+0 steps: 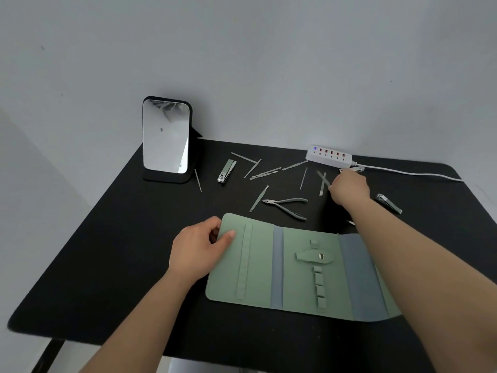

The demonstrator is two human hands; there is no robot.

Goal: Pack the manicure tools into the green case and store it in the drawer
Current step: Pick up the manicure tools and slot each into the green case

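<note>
Desk (107,265), black-topped, carried everything; mirror (166,137) stood upright at its back left. Left hand (199,251) pinched the left edge of the green case (258,265), which lay unfolded at the near middle, every loop vacant. Nail clipper (226,170), loose picks and nippers (287,205) lay scattered beyond it. Right hand (349,188), fingers curled, pinched a thin file (323,179) near the power strip (329,156). Advice: keep the case pinned flat and feed the file end-first under a loop.
</note>
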